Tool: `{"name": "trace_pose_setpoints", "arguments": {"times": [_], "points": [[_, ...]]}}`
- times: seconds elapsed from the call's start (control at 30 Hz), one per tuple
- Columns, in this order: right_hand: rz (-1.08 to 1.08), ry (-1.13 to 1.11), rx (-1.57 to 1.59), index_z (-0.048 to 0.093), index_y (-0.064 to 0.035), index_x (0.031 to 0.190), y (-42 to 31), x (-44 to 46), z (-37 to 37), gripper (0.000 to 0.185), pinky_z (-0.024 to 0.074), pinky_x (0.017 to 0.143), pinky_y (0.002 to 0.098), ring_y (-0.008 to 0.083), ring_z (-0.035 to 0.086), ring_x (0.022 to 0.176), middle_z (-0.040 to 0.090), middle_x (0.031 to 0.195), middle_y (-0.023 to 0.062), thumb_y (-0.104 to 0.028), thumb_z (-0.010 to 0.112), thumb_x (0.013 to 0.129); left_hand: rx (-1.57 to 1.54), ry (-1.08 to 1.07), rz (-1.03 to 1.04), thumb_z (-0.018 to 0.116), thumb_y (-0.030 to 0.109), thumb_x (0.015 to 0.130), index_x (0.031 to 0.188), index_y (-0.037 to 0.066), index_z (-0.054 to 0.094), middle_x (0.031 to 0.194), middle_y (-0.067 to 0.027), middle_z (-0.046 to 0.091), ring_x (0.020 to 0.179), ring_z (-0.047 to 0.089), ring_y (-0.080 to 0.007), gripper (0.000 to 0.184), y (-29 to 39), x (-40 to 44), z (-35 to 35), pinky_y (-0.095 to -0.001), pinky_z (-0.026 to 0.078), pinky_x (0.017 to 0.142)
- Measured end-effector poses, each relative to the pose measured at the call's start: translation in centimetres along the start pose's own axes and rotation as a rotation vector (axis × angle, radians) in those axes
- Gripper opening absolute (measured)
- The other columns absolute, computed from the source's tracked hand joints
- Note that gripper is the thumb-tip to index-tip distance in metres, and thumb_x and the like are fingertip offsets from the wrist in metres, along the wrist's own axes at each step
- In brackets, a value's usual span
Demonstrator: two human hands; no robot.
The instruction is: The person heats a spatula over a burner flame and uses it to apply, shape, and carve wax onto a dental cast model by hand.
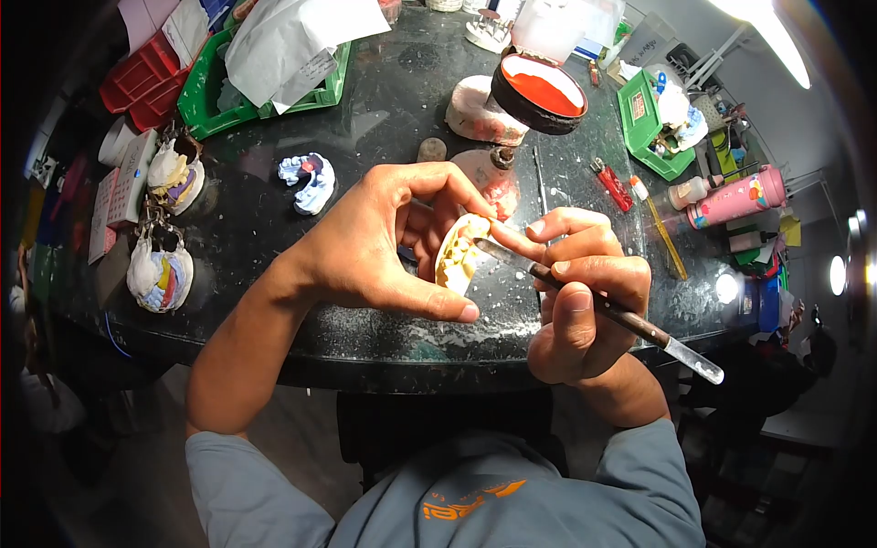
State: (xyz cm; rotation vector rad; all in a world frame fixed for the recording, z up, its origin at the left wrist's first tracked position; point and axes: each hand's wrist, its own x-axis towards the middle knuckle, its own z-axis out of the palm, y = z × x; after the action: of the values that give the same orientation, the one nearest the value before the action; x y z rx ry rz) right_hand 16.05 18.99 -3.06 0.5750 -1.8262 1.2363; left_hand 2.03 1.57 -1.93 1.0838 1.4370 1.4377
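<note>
My left hand [370,233] grips a yellow and white dental cast [457,258] between thumb and fingers, tilted up above the table's front part. My right hand [589,292] is closed around a wax knife [630,320] with a dark handle and a flat metal end pointing down to the right. The knife's other end meets the cast near its upper edge; whether it presses in cannot be made out. Behind my hands stands a burner [501,160], with a round dark tin of red wax [541,94] above it.
A blue-white dental impression [309,181] lies left of my hands. Articulated dental models [161,274] stand at the far left. Green bins [654,137] and a red folding knife [612,185] are on the right, beside a yellow-handled brush [665,233] and a pink bottle [740,196].
</note>
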Motion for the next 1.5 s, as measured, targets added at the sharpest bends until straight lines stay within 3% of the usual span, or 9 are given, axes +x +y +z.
{"name": "trace_pose_setpoints", "arguments": {"times": [0.07,0.2,0.37,0.5,0.6,0.9,1.17,1.33,1.5], "points": [[-0.003,-0.014,-0.003,0.051,0.0019,0.101,0.0,0.2,-0.2,0.014,0.0532,0.083,0.0446,0.0311,0.063,0.089,0.059,0.085,0.0162,-0.011,0.055,0.096,0.005,-0.003,-0.001,0.093,0.005,0.061,0.118,-0.001,0.056,0.116,-0.0123,0.070,0.094,0.066,-0.0088,0.068,0.1,0.0,0.0,-0.0220,0.054,0.074],[-0.001,0.015,0.014,0.051,0.0019,0.101,0.0,0.1,-0.1,0.014,0.0527,0.083,0.0441,0.0309,0.062,0.089,0.059,0.085,0.0167,-0.010,0.055,0.095,-0.042,0.055,0.095,0.095,0.015,0.061,0.110,0.005,0.062,0.080,0.0036,0.061,0.068,0.057,-0.0017,0.060,-0.9,0.1,0.3,-0.0177,0.047,0.060],[0.000,0.004,0.002,0.051,0.0016,0.101,0.0,0.1,-0.2,0.014,0.0521,0.083,0.0440,0.0306,0.062,0.088,0.059,0.084,0.0161,-0.010,0.055,0.094,0.028,-0.003,-0.016,0.093,0.007,0.061,0.118,-0.001,0.056,0.115,-0.0111,0.070,0.093,0.066,-0.0085,0.068,0.4,-0.1,0.0,-0.0228,0.054,0.075],[0.012,-0.028,-0.068,0.044,-0.0002,0.099,-0.2,0.2,0.2,0.017,0.0477,0.083,0.0459,0.0277,0.055,0.083,0.052,0.077,0.0152,-0.018,0.046,0.098,0.011,0.004,-0.004,0.093,0.007,0.061,0.118,-0.001,0.057,0.114,-0.0099,0.070,0.092,0.066,-0.0081,0.068,0.2,-0.1,0.1,-0.0222,0.053,0.074],[-0.005,-0.054,-0.035,0.051,0.0013,0.102,0.0,0.2,-0.5,0.013,0.0520,0.083,0.0443,0.0306,0.062,0.088,0.060,0.083,0.0152,-0.009,0.055,0.094,0.009,0.003,0.000,0.093,0.007,0.062,0.118,-0.001,0.057,0.113,-0.0096,0.070,0.092,0.066,-0.0080,0.068,0.2,-0.1,0.1,-0.0218,0.053,0.074],[-0.002,-0.047,-0.023,0.050,0.0019,0.102,0.1,-0.1,-0.5,0.012,0.0521,0.083,0.0445,0.0307,0.062,0.089,0.060,0.086,0.0165,-0.007,0.054,0.094,0.040,0.008,0.007,0.093,0.007,0.062,0.120,-0.001,0.058,0.113,-0.0089,0.071,0.091,0.066,-0.0072,0.068,0.3,-0.1,0.1,-0.0209,0.053,0.073],[-0.027,0.126,0.039,0.050,0.0024,0.101,0.3,0.1,0.0,0.011,0.0529,0.081,0.0457,0.0229,0.060,0.075,0.060,0.081,0.0142,-0.006,0.053,0.095,-0.064,-0.017,-0.019,0.089,0.004,0.064,0.124,-0.005,0.059,0.106,-0.0087,0.070,0.086,0.065,-0.0083,0.067,0.4,-0.2,-0.1,-0.0215,0.053,0.072],[-0.019,0.094,-0.069,0.047,0.0007,0.098,-0.3,0.5,-0.2,0.015,0.0483,0.085,0.0468,0.0253,0.057,0.076,0.055,0.076,0.0150,-0.014,0.050,0.097,-0.341,-0.089,0.034,0.084,0.004,0.071,0.132,-0.009,0.054,0.104,-0.0142,0.069,0.093,0.068,-0.0167,0.069,-0.9,0.0,-0.3,-0.0322,0.058,0.082],[-0.061,0.015,-0.075,0.051,0.0003,0.102,-0.2,0.9,-0.8,0.011,0.0502,0.088,0.0478,0.0249,0.062,0.079,0.061,0.081,0.0139,-0.002,0.054,0.091,-0.427,-0.114,0.032,0.082,0.009,0.074,0.133,-0.011,0.053,0.109,-0.0193,0.069,0.100,0.069,-0.0234,0.069,-0.9,-0.1,-0.3,-0.0401,0.058,0.090]]}}
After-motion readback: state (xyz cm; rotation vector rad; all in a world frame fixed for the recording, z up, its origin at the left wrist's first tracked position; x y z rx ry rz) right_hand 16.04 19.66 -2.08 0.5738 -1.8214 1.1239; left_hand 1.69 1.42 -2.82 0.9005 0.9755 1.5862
